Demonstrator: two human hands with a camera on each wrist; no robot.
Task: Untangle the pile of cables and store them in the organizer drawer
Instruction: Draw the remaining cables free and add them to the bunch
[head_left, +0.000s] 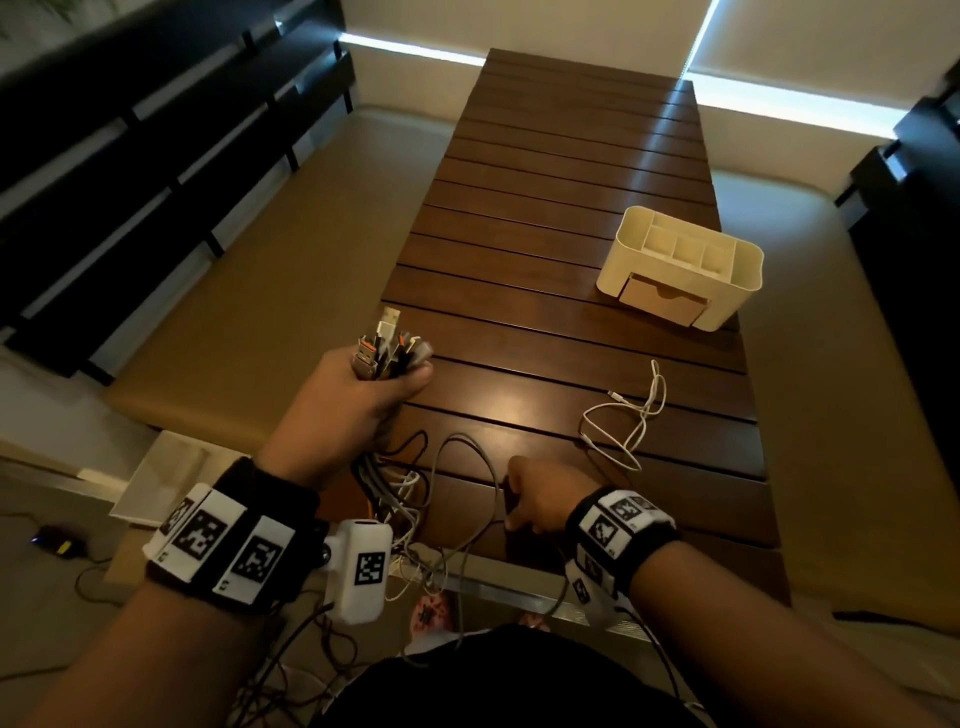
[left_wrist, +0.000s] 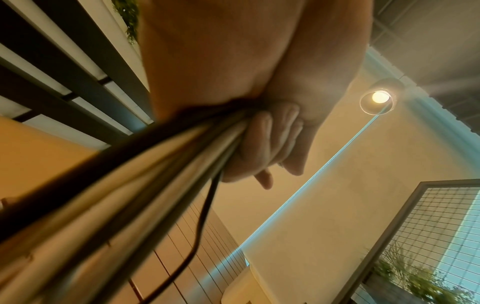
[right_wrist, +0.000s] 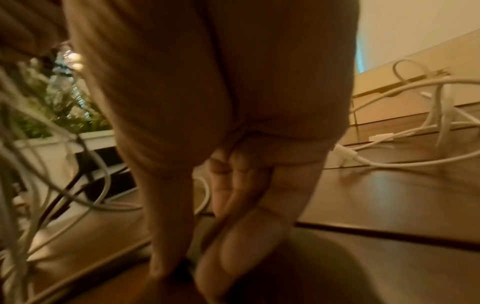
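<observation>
My left hand grips a bundle of cables just off the table's near left corner, with the USB plugs sticking up out of the fist. The left wrist view shows its fingers curled round the grey, white and black cords. Their loose lengths hang tangled below. My right hand is low at the table's front edge, where its fingertips pinch a small dark cable end. One white cable lies apart on the table. The cream organizer stands at the right, with its drawer facing me.
The long dark slatted table runs away from me. Beige cushioned benches flank both its sides. On the floor at the left lie a white board, a mouse and more trailing wires.
</observation>
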